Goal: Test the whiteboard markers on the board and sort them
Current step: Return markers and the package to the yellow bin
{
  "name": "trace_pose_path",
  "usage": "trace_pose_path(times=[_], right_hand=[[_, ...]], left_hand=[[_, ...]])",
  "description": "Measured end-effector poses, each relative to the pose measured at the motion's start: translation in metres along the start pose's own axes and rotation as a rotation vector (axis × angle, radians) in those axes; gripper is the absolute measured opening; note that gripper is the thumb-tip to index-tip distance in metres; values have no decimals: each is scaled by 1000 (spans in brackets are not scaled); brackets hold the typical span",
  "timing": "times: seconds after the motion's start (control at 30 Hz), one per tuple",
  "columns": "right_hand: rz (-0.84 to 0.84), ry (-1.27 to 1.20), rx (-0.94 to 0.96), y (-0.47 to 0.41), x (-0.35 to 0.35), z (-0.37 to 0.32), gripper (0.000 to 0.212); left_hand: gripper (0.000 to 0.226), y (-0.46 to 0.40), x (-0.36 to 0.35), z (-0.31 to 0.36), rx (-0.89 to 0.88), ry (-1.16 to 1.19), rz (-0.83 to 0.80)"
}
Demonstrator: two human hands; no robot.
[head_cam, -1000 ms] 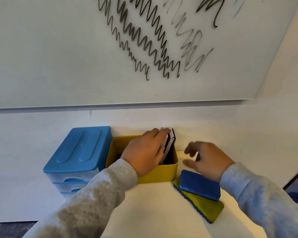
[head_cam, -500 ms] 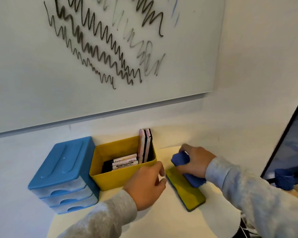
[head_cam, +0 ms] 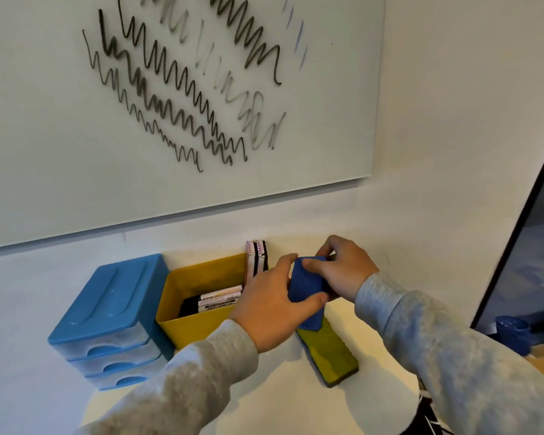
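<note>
Gripping one blue felt eraser [head_cam: 307,282], left hand [head_cam: 272,306] and right hand [head_cam: 343,268] close fingers round it above one yellow eraser [head_cam: 327,353]. Two upright erasers [head_cam: 256,257] stand in one yellow plastic bin [head_cam: 189,328]; bare table [head_cam: 296,400] lies nearer

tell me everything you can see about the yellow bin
The yellow plastic open-topped bin is rectangular with plain smooth walls. It stands upright on the pale tabletop against the wall, right beside the blue plastic drawer unit; whether they touch is unclear. Whiteboard markers lie flat in its bottom, and two flat board erasers stand on end at its right side, rising above the rim. The left hand hides its front right corner.
</note>
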State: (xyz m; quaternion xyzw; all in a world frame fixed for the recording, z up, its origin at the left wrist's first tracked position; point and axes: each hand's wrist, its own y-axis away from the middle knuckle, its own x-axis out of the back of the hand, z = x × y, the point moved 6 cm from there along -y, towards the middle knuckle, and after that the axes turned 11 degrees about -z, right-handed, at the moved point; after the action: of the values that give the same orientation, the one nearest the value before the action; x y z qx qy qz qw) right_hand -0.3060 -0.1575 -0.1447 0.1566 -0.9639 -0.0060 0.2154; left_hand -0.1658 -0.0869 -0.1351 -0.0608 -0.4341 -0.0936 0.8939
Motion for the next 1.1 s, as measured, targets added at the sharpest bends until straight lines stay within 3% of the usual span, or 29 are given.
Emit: trace_pose_path(times=[0.2,0.23,0.3,0.37,0.5,0.67,0.8,0.9,0.97,1.1], right_hand=[[-151,-289,-52,5,-19,-8,25],[-153,-230,-69,4,-18,-4,22],[-160,112,-106,1,-19,11,18],[-234,513,-182,2,-32,30,36],[-392,773,-277,8,-60,57,91],[-384,868,-260,6,-67,59,80],[-389,609,-298,-4,-44,43,73],[-322,18,-264,-8,-27,22,62],[-234,-332,-185,-10,-25,3,59],[8,-575,-36,-23,-27,-23,54]], left_hand=[[70,7,8,-8,38,-138,-19],[72,9,10,-11,41,-124,-24],[74,12,11,-17,45,-81,-35],[72,15,10,-22,56,4,-80],[61,18,12,-32,53,434,-160],[62,26,30,-49,105,1026,-97],[58,29,50,-66,45,1212,-91],[62,27,64,-76,37,1311,-26],[60,24,74,-82,19,1324,8],[53,15,86,-90,-8,1219,24]])
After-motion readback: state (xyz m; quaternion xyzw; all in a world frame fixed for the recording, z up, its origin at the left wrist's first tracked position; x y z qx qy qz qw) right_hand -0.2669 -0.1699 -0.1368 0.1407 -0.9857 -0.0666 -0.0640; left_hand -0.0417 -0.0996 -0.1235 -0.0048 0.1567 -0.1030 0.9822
